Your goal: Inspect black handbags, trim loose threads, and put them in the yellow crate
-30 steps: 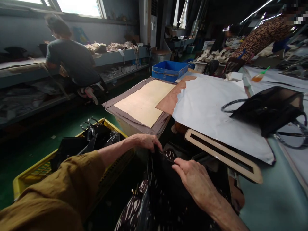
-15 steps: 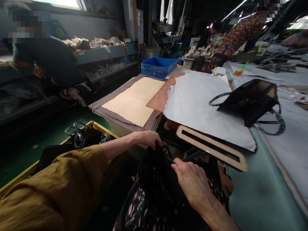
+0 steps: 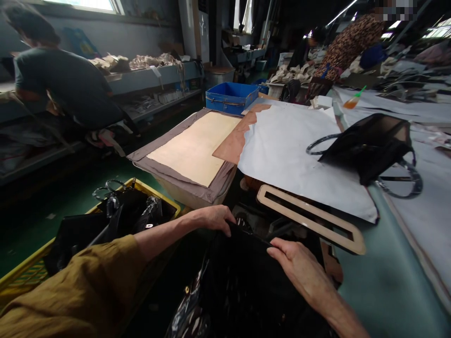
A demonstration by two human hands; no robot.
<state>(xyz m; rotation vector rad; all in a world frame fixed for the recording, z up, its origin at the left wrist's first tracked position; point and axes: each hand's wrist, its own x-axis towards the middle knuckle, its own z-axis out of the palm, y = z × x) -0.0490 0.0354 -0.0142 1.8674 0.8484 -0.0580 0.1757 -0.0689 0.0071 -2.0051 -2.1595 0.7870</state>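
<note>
Between my hands hangs a black handbag [image 3: 246,277], its far top edge stretched and its dark inside facing me. My left hand [image 3: 217,218] pinches that edge near its left corner. Farther right along the same edge, my right hand [image 3: 296,263] grips it between thumb and fingers. Shiny clear wrapping and a small gold fitting show at the bag's lower left. Just beyond my right hand lies a pale slotted wooden frame [image 3: 310,218] on the table edge. Another black handbag [image 3: 369,145] with wrapped handles rests on the table at the right.
At lower left a yellow crate [image 3: 28,267] holds black bags. Ahead, a cream sheet [image 3: 197,143] lies on a cloth-covered bin, beside a white sheet [image 3: 292,141]. A blue bin [image 3: 230,101] stands behind. One person [image 3: 63,84] sits at left; another [image 3: 352,44] leans at back right.
My hands have moved apart along the bag's top edge, the left one slightly lower and the right one further right. The bag's mouth is spread wider than before.
</note>
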